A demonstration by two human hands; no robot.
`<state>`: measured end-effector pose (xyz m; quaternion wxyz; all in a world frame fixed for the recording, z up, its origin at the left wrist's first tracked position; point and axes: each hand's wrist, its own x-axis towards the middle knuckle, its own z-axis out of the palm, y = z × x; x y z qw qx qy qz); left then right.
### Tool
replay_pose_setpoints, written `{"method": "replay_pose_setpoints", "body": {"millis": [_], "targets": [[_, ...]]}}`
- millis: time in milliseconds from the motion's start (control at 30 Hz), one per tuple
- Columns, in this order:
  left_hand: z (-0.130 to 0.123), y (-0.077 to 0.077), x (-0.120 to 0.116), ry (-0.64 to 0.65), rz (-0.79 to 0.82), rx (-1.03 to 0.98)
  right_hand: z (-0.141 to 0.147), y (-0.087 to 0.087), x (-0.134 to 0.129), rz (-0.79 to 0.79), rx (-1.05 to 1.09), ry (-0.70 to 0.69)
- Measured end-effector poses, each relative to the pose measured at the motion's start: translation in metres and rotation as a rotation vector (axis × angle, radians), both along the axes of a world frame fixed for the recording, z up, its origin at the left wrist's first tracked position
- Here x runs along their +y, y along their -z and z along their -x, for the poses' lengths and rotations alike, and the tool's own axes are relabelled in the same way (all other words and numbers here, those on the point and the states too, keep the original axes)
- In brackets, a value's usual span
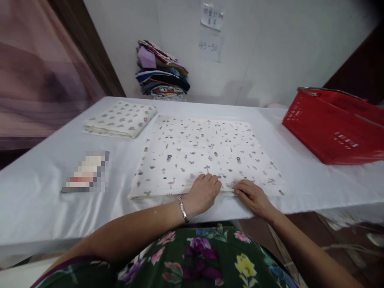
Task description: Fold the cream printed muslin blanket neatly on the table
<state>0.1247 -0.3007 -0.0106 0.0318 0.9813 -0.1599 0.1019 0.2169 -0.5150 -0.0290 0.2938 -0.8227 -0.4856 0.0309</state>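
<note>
A white cloth (201, 152) printed with small animals and plants lies flat and folded in layers on the white-covered table. My left hand (205, 194), with a silver bangle on the wrist, is closed on the near edge of this cloth, around its middle. Just to the right, my right hand (252, 197) pinches the same near edge between thumb and fingers. A small gap parts the two hands.
Another folded patterned cloth (121, 118) rests at the back left, with a blurred-out flat object (87, 171) nearer me. A red basket (339, 126) stands at the right. Folded fabrics (162, 72) are stacked by the wall beyond the white table (306, 180).
</note>
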Motion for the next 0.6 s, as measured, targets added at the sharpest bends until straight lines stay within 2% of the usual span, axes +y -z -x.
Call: {"method": "replay_pose_setpoints", "body": {"millis": [167, 333, 467, 600], "targets": [[0.037, -0.007, 0.049, -0.098, -0.033, -0.004, 0.000, 0.011, -0.006, 0.015, -0.111, -0.022], [0.083, 0.002, 0.106, -0.270, 0.026, -0.065, -0.002, 0.017, -0.008, 0.053, -0.304, -0.074], [0.115, 0.012, 0.139, -0.511, 0.202, -0.097, 0.000, 0.018, -0.006, 0.054, -0.378, -0.126], [0.131, 0.011, 0.155, -0.743, 0.473, -0.120, 0.007, 0.018, 0.001, 0.035, -0.412, -0.186]]}}
